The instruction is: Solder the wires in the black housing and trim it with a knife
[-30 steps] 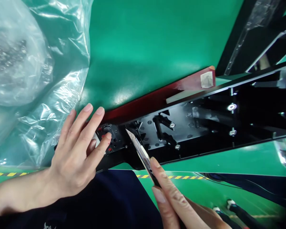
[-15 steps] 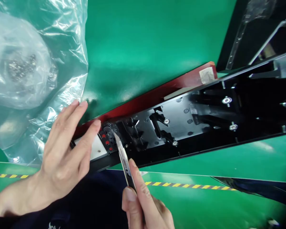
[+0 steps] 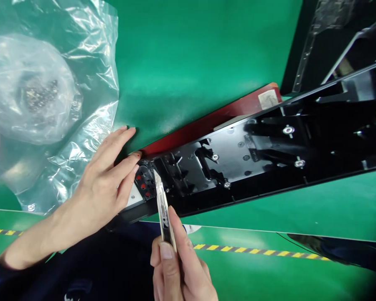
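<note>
My right hand is closed around a utility knife, its blade pointing away from me. The blade's tip is over the left end of a long black plastic housing, close to a dark block with several red spots; whether it touches cannot be made out. My left hand lies over the housing's left end with fingers stretched out. Its fingertips are at the far rim. Partly under that hand is a white plate with a screw.
A dark red bar with a paper label runs behind the housing. Clear plastic bags with small metal parts lie at the left on the green table. A black panel stands at the upper right. Yellow-black tape marks the floor.
My left hand has shifted slightly right, toward the block with red spots. The knife is held more upright, and its tip has moved a little right and up.
</note>
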Tool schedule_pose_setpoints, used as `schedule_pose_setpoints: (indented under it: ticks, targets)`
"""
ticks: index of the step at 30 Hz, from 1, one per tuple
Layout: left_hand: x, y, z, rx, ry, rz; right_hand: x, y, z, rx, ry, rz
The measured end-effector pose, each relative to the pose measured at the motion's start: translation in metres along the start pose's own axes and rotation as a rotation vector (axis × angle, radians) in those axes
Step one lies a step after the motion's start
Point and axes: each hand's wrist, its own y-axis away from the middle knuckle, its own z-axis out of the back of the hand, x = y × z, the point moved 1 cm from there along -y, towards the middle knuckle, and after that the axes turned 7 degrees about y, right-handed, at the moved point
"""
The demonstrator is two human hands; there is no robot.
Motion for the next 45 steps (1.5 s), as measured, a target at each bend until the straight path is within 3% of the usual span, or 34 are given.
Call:
schedule_pose_setpoints:
  ticks: [7,14,27,34,37,40,45]
  targets:
    - [0.0,0.0,-0.003,-0.029,0.039,0.018,0.001,-0.009,-0.006,0.0,-0.083,0.003]
    - [0.002,0.0,-0.003,-0.035,0.065,0.011,-0.004,-0.02,-0.003,0.033,-0.034,0.165]
    - [0.003,-0.001,-0.005,-0.038,0.037,-0.023,0.002,-0.012,0.005,0.024,-0.163,-0.166]
    - [0.002,-0.001,-0.005,-0.044,0.091,-0.016,0.003,-0.018,-0.001,0.085,-0.299,-0.136]
    - [0.002,-0.001,-0.005,-0.045,0.093,-0.027,0.001,-0.017,-0.008,0.035,-0.333,-0.075]
    - [0.003,-0.001,-0.004,-0.047,0.087,-0.026,-0.002,-0.016,-0.011,-0.01,-0.288,-0.056]
    - [0.003,0.0,-0.004,-0.043,0.095,-0.023,0.0,-0.017,-0.004,0.024,-0.129,0.009]
